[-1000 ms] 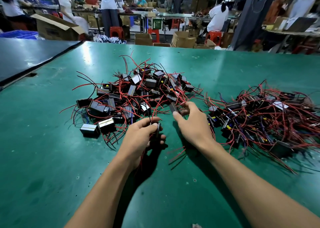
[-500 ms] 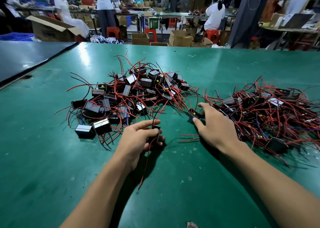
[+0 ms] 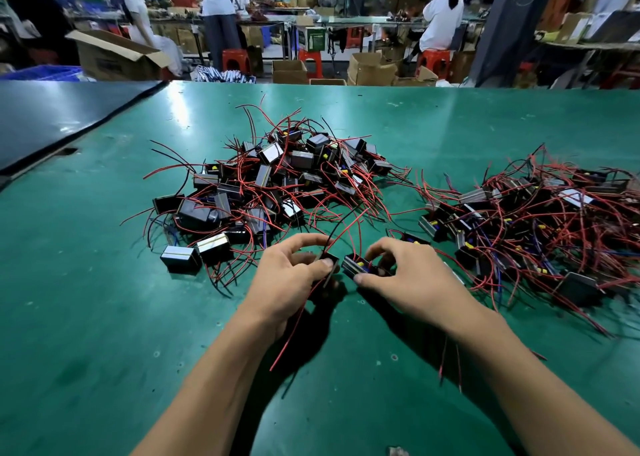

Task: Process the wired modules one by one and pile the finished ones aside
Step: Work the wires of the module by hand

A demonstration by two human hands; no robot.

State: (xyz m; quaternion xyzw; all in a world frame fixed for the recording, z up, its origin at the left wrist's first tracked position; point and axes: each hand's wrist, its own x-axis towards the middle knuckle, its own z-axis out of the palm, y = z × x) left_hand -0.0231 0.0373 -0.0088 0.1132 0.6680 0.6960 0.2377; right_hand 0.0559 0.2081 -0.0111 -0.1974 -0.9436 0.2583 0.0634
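Your left hand [image 3: 287, 275] is curled round a small black module [image 3: 329, 260], thumb pressed on its near edge and fingers arched over the far side. Red and black leads [image 3: 341, 229] spring up from it, and one red lead [image 3: 294, 331] trails down past your wrist. Your right hand [image 3: 408, 279] pinches a second module [image 3: 355, 267] between thumb and curled fingers, its grey striped side and a yellow spot turned up to you. Thin red leads [image 3: 446, 362] hang under that forearm. The two modules sit just beside each other between your hands, low over the green table [image 3: 104, 317]; whether they touch, you cannot tell from here. Beyond your left hand lies the left pile [image 3: 277, 185], black blocks heaped in a tangle of red and black wire, with two blocks [image 3: 181, 258] lying loose at its near left edge. Off to your right spreads the right pile [image 3: 536, 220], flatter and more tangled, with blue wire and yellow tabs showing, its near edge just beside your right hand. A dark table [image 3: 52, 116] butts against the far left of the green one. Behind, people work at benches among cardboard boxes [image 3: 114, 56] and red stools [image 3: 235, 59].
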